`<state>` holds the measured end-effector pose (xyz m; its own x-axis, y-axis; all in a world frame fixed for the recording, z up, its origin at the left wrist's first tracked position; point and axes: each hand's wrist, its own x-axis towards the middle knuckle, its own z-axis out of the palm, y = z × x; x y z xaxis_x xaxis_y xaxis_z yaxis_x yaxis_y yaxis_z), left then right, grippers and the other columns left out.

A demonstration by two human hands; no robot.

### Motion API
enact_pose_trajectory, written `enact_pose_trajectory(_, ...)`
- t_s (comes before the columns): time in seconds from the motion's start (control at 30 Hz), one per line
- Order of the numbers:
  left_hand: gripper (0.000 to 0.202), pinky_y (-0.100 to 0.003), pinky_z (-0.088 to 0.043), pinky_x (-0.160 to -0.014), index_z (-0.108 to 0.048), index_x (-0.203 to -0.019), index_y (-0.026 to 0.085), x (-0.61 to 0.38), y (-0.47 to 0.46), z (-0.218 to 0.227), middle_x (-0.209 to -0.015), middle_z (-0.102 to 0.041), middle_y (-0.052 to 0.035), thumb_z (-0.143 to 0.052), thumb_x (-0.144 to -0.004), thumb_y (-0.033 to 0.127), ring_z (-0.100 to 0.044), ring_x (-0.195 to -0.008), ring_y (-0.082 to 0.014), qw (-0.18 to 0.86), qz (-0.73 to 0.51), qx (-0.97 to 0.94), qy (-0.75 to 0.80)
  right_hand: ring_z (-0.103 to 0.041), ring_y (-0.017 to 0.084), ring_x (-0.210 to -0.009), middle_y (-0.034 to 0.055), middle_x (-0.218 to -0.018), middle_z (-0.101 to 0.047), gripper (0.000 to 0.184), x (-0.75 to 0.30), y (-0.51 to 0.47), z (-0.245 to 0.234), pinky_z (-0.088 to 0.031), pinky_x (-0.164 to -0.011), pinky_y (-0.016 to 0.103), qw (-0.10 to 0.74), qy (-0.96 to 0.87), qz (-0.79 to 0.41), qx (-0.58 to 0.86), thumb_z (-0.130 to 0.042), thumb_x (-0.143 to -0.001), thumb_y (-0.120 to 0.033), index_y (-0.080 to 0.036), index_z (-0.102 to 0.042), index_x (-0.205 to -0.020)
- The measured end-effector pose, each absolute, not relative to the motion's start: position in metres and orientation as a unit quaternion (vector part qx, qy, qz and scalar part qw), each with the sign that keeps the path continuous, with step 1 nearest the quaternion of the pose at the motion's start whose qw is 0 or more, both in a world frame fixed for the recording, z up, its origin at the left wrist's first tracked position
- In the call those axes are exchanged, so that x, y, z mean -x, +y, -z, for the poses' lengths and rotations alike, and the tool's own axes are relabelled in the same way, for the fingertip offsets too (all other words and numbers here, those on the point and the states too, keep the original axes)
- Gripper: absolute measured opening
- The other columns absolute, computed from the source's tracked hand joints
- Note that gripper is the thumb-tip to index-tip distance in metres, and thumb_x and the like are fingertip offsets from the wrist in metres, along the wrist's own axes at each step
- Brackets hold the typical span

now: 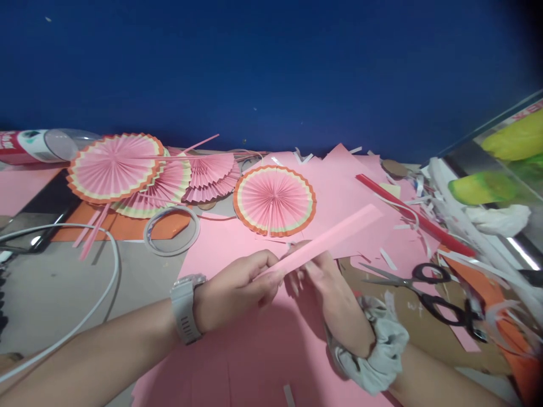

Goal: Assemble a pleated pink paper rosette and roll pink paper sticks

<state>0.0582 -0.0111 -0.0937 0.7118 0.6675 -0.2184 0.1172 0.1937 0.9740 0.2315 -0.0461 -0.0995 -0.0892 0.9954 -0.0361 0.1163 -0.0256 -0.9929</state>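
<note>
Both hands hold a long folded strip of pink paper (335,234) that slants up to the right. My left hand (237,288), with a grey watch on the wrist, pinches the strip's near end. My right hand (326,280), a grey scrunchie on its wrist, grips the strip just beside it from below. Under the hands lies a large pink paper sheet (254,350). A finished round pleated fan (274,200) in pink, cream and orange lies just beyond the hands.
More pleated fans (114,167) are stacked at the back left beside a tape ring (172,229) and a white cable (102,294). Black scissors (428,288), a red strip (416,217) and paper scraps lie right. A blue wall stands behind.
</note>
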Motion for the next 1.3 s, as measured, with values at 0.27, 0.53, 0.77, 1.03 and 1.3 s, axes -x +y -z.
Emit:
enact_pose_trajectory(0.27, 0.035, -0.023, -0.040, -0.063, -0.047, -0.071, 0.016, -0.058, -0.011, 0.089, -0.063, -0.054, 0.0022, -0.032, -0.096, 0.035, -0.050, -0.059, -0.0087, 0.674, -0.164, -0.639, 0.334, -0.049, 0.010, -0.069, -0.0027, -0.074, -0.049, 0.014, -0.232, -0.042, 0.093, -0.041, -0.066, 0.022, 0.408, -0.599, -0.486, 0.489, -0.042, -0.094, -0.026, -0.022, -0.053, -0.085)
enact_pose_trajectory(0.53, 0.034, -0.026, -0.047, -0.072, -0.049, -0.069, 0.015, -0.059, -0.011, 0.094, -0.076, -0.066, -0.0047, -0.039, -0.094, 0.036, -0.062, -0.074, -0.0140, 0.691, -0.152, -0.642, 0.295, -0.048, 0.008, -0.058, -0.0043, -0.070, -0.050, 0.014, -0.233, -0.042, 0.094, -0.041, -0.056, 0.021, 0.387, -0.591, -0.510, 0.490, -0.044, -0.093, -0.029, -0.023, -0.051, -0.083)
enact_pose_trajectory(0.77, 0.034, -0.021, -0.042, -0.067, -0.055, -0.073, 0.015, -0.056, -0.011, 0.091, -0.074, -0.061, -0.0008, -0.035, -0.095, 0.031, -0.053, -0.068, -0.0099, 0.610, -0.139, -0.714, 0.314, -0.051, 0.008, -0.062, -0.0048, -0.070, -0.053, 0.012, -0.232, -0.042, 0.094, -0.042, -0.061, 0.020, 0.366, -0.608, -0.489, 0.508, -0.046, -0.092, -0.024, -0.022, -0.050, -0.081)
enact_pose_trajectory(1.03, 0.024, -0.024, -0.044, -0.074, -0.054, -0.096, 0.015, -0.059, -0.015, 0.088, -0.088, -0.060, -0.0039, -0.038, -0.095, 0.033, -0.055, -0.079, -0.0119, 0.651, -0.209, -0.653, 0.325, -0.051, 0.010, -0.067, -0.0033, -0.077, -0.052, 0.009, -0.233, -0.046, 0.093, -0.043, -0.063, 0.023, 0.450, -0.649, -0.332, 0.516, -0.053, -0.087, -0.014, -0.022, -0.050, -0.084)
enact_pose_trajectory(1.3, 0.024, -0.026, -0.045, -0.074, -0.048, -0.102, 0.016, -0.058, -0.014, 0.093, -0.090, -0.054, -0.0035, -0.037, -0.096, 0.035, -0.053, -0.081, -0.0119, 0.709, -0.258, -0.571, 0.324, -0.053, 0.014, -0.077, 0.0005, -0.085, -0.048, 0.022, -0.237, -0.052, 0.098, -0.046, -0.066, 0.030, 0.523, -0.695, -0.172, 0.462, -0.061, -0.077, -0.006, -0.024, -0.058, -0.090)
